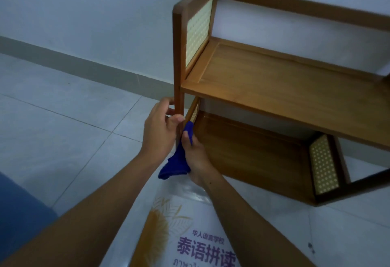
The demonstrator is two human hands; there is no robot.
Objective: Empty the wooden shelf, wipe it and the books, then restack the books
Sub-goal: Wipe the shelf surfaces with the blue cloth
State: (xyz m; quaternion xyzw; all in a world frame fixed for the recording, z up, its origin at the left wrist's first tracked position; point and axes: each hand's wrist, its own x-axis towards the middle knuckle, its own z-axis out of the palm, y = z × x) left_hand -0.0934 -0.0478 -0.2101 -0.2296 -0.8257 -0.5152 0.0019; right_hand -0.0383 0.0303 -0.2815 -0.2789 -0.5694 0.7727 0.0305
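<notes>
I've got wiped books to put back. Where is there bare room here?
Upper board, right of the woven side panel: bare. Lower board beneath: bare too. Floor tiles left of the front post: free. Crowded at that post: left hand grips it, right hand holds the blue cloth, book on the tiles before it.

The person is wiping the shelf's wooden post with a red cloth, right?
Not quite: the cloth is blue, not red. The head view shows the right hand holding it against the shelf's wooden post.
</notes>
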